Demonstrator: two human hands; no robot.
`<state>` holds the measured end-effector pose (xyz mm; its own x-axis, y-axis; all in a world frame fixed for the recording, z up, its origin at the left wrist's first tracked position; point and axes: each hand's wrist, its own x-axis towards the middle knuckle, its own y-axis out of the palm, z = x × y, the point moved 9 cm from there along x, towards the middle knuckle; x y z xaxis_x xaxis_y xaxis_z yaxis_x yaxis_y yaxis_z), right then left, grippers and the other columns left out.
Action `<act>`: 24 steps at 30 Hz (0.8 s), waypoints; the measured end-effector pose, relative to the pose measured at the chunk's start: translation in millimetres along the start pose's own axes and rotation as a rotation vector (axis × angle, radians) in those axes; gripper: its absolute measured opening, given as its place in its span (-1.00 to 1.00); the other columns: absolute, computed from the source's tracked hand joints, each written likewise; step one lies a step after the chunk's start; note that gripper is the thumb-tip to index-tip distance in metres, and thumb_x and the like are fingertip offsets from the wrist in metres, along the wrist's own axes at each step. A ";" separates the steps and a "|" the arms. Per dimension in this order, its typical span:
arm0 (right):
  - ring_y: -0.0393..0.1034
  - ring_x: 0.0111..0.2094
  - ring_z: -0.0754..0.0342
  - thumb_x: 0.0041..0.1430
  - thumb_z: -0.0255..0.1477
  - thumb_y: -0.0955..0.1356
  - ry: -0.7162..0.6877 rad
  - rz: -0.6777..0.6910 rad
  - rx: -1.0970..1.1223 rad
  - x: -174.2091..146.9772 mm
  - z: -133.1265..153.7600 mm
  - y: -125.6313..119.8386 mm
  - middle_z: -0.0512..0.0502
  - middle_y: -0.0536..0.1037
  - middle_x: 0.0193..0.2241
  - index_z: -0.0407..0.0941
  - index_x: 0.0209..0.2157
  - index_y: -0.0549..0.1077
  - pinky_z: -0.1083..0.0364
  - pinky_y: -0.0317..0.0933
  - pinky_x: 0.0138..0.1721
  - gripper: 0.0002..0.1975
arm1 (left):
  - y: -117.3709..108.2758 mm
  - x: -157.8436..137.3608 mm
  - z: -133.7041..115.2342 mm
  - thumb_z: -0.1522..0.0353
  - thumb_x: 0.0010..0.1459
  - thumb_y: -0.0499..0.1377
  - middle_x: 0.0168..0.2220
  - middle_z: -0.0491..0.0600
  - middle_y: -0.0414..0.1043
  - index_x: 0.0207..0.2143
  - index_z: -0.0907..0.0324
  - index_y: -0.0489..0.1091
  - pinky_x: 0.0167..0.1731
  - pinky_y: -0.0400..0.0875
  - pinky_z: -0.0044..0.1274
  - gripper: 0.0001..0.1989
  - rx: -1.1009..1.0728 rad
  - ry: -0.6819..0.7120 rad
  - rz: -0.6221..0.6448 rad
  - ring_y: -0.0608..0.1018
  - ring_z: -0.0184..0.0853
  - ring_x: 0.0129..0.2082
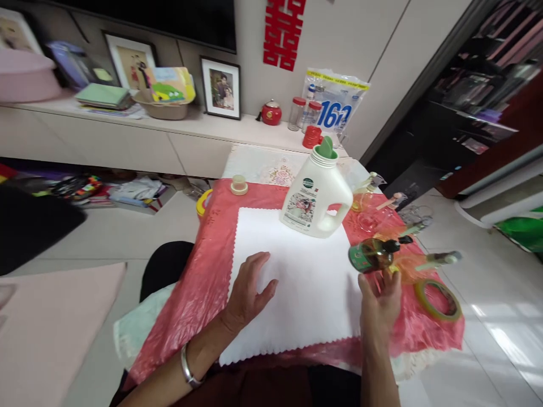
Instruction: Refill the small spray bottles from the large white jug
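My left hand (250,288) hovers over a white cloth (297,294) with scalloped edges, its thumb and fingers apart and nothing in it. At the cloth's right edge, my right hand (382,294) has its fingers spread close to a dark brown pump bottle (371,254) with a green label. Whether the fingertips touch that bottle, I cannot tell. A large white detergent jug (316,195) stands upright at the back of the cloth. Its cap is off, and a green spout shows in the neck.
Red plastic sheeting (254,195) covers the table. A pale cap (239,185) sits at back left. On the right are clear spray bottles (424,263) and a tape roll (438,299). Behind, a ledge (250,133) bears picture frames, jars and a red pot (271,113).
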<state>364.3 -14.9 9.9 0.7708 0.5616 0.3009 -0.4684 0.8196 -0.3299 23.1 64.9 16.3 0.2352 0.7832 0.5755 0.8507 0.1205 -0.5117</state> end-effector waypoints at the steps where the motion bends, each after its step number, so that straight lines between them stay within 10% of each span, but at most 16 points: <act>1: 0.23 0.21 -0.19 0.00 0.06 0.47 0.015 -0.003 0.046 -10.3 4.7 0.8 -0.40 0.19 0.23 -0.32 0.41 0.03 -0.14 0.27 0.22 0.16 | -0.3 0.1 -0.7 0.33 0.30 0.13 0.08 0.14 0.41 0.23 0.14 0.20 0.08 0.49 -0.25 -0.54 -0.003 0.004 0.000 0.51 -0.13 0.09; 14: 0.47 -0.09 -0.02 0.11 -0.03 0.50 0.178 0.423 0.341 -108.9 30.5 89.7 -0.31 0.45 0.00 -0.29 0.10 0.41 0.09 0.43 -0.07 -0.27 | 6.1 -1.2 5.4 0.28 0.38 0.08 -0.03 0.11 0.52 0.08 0.17 0.35 0.02 0.50 -0.32 -0.71 -0.090 -0.042 0.041 0.57 -0.20 0.00; 24: 0.29 -0.41 0.19 0.36 0.00 0.35 0.122 0.774 0.342 -164.8 61.1 128.5 -0.07 0.39 -0.46 -0.24 -0.30 0.45 0.26 0.22 -0.36 -0.48 | 6.3 0.3 41.2 0.12 0.29 0.12 -0.14 0.06 0.61 -0.13 0.17 0.51 -0.03 0.45 -0.37 -0.66 -0.449 -0.587 0.090 0.61 -0.20 -0.09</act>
<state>150.7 4.9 -27.4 0.2118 0.9773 -0.0025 -0.9716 0.2103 -0.1084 9.1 91.0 -13.0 0.1302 0.9905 0.0434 0.9798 -0.1219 -0.1587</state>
